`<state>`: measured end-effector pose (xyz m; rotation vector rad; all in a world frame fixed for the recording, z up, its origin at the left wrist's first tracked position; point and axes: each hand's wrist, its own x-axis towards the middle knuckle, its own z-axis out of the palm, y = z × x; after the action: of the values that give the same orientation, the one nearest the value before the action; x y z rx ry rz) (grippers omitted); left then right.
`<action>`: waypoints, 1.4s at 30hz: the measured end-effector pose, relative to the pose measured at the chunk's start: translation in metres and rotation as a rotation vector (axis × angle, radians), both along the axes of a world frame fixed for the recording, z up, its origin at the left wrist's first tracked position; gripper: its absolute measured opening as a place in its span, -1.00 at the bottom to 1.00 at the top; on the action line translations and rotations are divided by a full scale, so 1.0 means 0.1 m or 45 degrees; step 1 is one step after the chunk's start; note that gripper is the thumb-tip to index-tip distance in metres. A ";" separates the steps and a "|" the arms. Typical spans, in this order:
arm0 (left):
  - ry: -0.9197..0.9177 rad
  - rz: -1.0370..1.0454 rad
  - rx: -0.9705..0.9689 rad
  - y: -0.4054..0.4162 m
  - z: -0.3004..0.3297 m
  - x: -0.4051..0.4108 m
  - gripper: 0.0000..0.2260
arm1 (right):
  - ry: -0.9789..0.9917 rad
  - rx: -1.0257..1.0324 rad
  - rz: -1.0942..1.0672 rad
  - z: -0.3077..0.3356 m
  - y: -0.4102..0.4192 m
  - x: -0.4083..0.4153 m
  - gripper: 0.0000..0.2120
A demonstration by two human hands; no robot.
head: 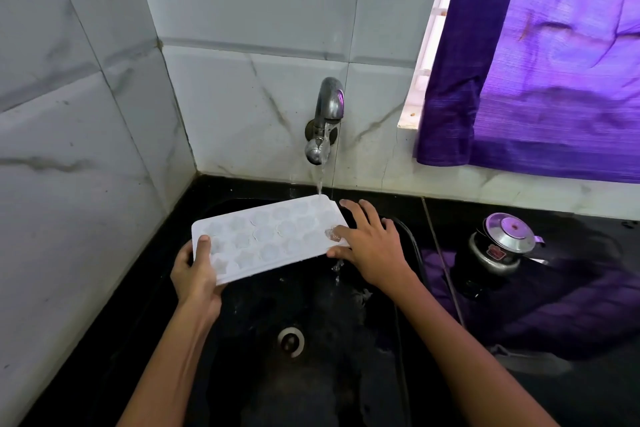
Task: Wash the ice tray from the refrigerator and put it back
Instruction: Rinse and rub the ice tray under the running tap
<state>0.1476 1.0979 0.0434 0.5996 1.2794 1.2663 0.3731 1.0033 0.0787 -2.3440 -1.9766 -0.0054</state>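
Ice tray point(266, 236) under tap point(323, 121), over sink point(311, 374).

Daylight came through the purple curtain point(540, 55) at my right; the black sink point(263, 374) lay dim; edges bowed, slightly soft.
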 end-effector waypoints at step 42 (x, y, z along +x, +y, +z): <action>0.092 -0.166 0.104 -0.11 -0.06 0.10 -0.70 | 0.348 -0.171 0.023 -0.04 0.34 -0.01 -0.63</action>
<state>0.1574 1.0868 0.0375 0.7812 1.2315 1.2025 0.3719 1.0370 0.0749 -2.2579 -1.9172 0.4374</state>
